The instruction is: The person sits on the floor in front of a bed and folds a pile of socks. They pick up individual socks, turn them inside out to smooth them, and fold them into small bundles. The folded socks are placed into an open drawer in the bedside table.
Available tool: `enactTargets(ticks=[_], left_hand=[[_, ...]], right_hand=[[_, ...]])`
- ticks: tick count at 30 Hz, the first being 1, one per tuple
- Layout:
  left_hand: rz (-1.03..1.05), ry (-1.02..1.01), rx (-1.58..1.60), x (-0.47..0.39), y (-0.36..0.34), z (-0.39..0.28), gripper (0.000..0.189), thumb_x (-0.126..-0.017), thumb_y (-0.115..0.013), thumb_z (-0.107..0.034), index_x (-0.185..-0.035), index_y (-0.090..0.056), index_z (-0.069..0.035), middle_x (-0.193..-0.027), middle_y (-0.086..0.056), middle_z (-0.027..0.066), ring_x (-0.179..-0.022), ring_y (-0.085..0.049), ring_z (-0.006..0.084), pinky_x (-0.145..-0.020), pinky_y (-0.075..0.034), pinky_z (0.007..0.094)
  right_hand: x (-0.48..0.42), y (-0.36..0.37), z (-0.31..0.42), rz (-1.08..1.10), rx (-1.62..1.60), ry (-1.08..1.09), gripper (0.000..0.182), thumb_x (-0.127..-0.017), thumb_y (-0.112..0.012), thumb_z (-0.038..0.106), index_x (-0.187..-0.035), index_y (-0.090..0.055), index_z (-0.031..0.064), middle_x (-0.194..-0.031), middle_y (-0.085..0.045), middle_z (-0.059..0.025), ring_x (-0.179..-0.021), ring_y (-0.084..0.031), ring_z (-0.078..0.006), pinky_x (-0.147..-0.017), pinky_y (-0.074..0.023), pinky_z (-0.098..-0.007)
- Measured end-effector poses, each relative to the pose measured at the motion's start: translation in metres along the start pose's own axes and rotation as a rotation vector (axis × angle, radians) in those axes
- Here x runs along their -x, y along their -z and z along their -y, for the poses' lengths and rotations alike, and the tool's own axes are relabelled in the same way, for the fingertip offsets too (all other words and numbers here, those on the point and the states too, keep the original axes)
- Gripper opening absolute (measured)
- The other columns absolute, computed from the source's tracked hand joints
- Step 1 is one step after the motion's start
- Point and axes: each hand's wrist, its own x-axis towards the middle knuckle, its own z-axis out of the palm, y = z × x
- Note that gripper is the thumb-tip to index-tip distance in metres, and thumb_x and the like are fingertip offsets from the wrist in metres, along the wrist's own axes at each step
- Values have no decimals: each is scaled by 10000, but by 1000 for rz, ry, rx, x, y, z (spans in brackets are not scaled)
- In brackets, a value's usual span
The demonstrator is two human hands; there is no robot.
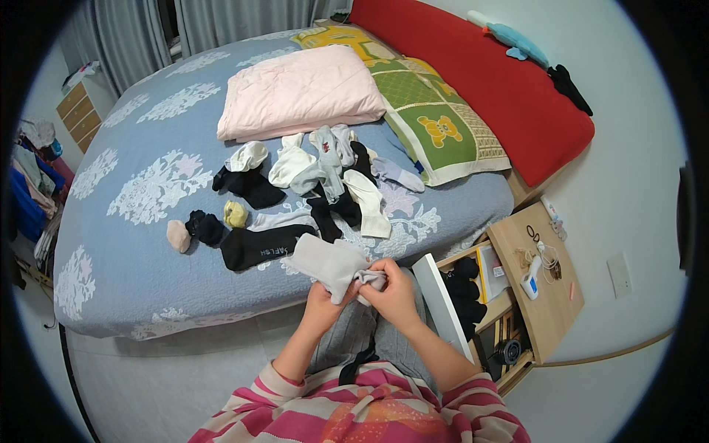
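Both my hands grip a light grey sock (327, 260) above my lap at the bed's edge. My left hand (325, 304) holds it from below near the cuff. With thumb and fingers, my right hand (394, 288) pinches the bunched cuff. Just past the sock lies a black sock (260, 246) bearing white lettering. Farther on is a loose heap with a grey sock (321, 174), a white sock (368, 202) and several black ones. At the left sit a balled beige sock (178, 236), a dark balled pair (206, 227) and a yellow ball (236, 214).
A pulled-out drawer (443, 299) at my right holds black rolled socks (464, 288). The nightstand top (559, 326) carries cables and a white handheld device (532, 279). On the bed (138, 277) lie a folded pink quilt (302, 91) and a green pillow (426, 111).
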Motion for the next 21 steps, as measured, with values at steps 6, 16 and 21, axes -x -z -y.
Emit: enactTargets(ticks=[6, 16, 21], left_hand=[[-127, 53, 417, -3, 3, 1, 371, -827, -591, -6, -1187, -506, 23, -1101, -592, 105, -1009, -575, 214, -870, -465, 327], [-40, 135, 195, -1, 0, -11, 311, -832, -608, -71, -1132, -548, -17, -1042, -605, 88, -948, -589, 192, -795, -474, 304], [27, -88, -173, -8, 3, 3, 331, -789, -622, -83, -1114, -572, -47, -1062, -604, 85, -984, -574, 190, -850, -443, 315]], right_hand=[[1, -11, 12, 108, -813, 276, 489, -711, -696, 24, -1156, -492, 29, -1294, -424, -91, -1103, -491, -175, -840, -466, -304], [6, -8, -21, 246, -851, 26, 602, -721, -698, -8, -1260, -430, 7, -1289, -412, -86, -1037, -517, -163, -760, -507, -296], [7, -10, -18, 186, -933, -41, 528, -735, -717, 82, -1178, -434, 35, -1097, -512, -69, -996, -520, -143, -775, -483, -286]])
